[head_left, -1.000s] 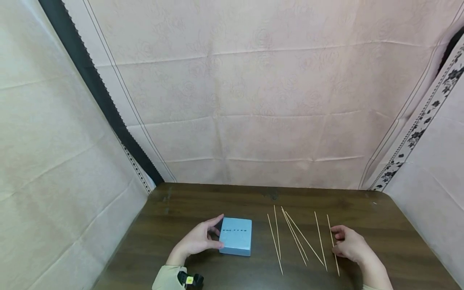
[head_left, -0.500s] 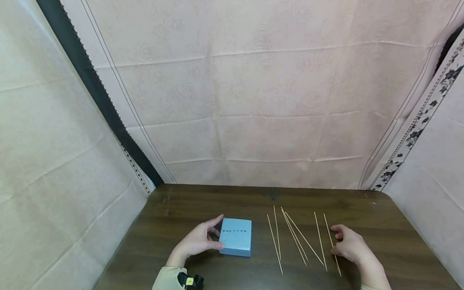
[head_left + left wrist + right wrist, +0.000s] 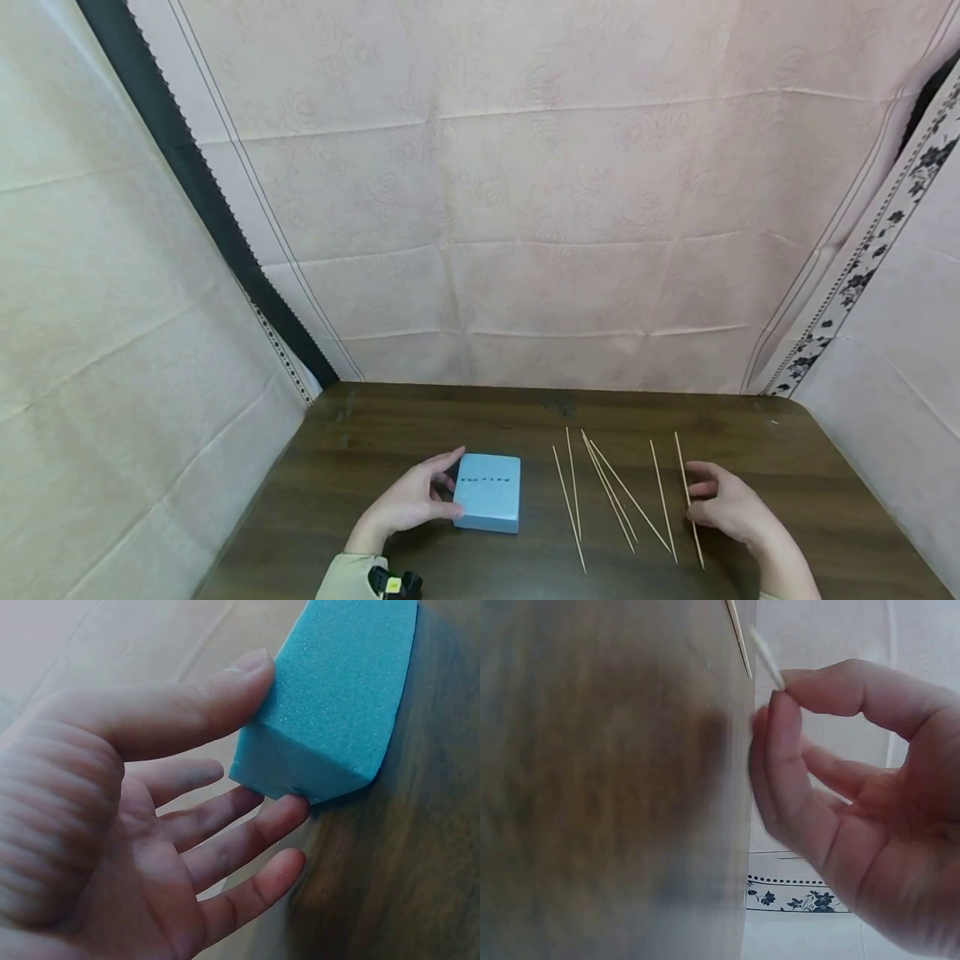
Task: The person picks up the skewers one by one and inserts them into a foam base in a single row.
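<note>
A: Where's the block (image 3: 487, 492)?

B: Flat on the table (image 3: 450, 417), the left hand (image 3: 412, 500) at its 9 o'clock side; thumb at the near corner, forefinger at the far one, the other fingers spread apart;

A: Why hold it so?

B: To steady it, I'd judge; a grip along one side leaves the top uncovered, with its row of dark dots (image 3: 485, 479) running 9 to 3 o'clock; whether those are holes I can't tell;

A: And the right hand (image 3: 731, 508)?

B: Well off at 3 o'clock from the block; thumb and forefinger are clamped together on a stick (image 3: 681, 460), the remaining fingers curled in close; for something so thin, a fingertip pinch seems the natural choice;

A: How does that stick lie?

B: Nearly 12 to 6 o'clock, its far end leaning toward 11; I can't tell whether either end touches the wood;

A: The other sticks (image 3: 663, 502)?

B: Six on the table, between block and right hand; the two nearest the block draw together at their 6 o'clock ends; three fan out from close-set 12 o'clock ends; one lies alone beside the held one; loosely spread, perhaps so each can be picked up singly
</note>
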Demonstrator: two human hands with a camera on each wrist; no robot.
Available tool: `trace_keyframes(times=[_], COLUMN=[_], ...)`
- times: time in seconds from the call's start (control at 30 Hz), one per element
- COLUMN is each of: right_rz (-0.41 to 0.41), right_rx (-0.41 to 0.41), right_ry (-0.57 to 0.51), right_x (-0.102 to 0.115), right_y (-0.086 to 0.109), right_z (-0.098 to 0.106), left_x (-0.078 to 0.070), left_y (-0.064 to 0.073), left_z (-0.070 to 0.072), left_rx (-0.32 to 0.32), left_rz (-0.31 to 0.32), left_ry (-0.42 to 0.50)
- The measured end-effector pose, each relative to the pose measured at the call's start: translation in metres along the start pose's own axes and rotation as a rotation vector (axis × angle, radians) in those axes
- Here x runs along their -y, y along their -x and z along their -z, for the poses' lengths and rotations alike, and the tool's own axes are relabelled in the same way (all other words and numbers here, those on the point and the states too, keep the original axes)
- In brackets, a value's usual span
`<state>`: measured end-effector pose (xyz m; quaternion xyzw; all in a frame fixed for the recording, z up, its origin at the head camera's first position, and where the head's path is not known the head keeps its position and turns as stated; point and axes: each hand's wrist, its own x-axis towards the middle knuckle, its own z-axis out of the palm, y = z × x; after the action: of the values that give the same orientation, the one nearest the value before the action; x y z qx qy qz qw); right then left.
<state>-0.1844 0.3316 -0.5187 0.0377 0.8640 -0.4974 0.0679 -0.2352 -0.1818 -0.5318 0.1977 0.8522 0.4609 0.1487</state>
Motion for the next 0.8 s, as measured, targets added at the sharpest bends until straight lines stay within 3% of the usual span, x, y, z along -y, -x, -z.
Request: trace_keyframes(times=[0.3,0.8], right_rz=[0.01,0.083], right_rx=[0.004,-0.018], right_ry=[-0.035,-0.292], right_x=[0.0058,0.006], right_y=[-0.0009,-0.0024], right_z=[0.0029,0.0005], left_x=[0.0015,0.0004], left_y=[-0.0021,-0.0034], left_z=[-0.0012,-0.002], left_rx=[-0.004,-0.01], left_rz=[-0.002,-0.017], left_ry=[-0.016,-0.025])
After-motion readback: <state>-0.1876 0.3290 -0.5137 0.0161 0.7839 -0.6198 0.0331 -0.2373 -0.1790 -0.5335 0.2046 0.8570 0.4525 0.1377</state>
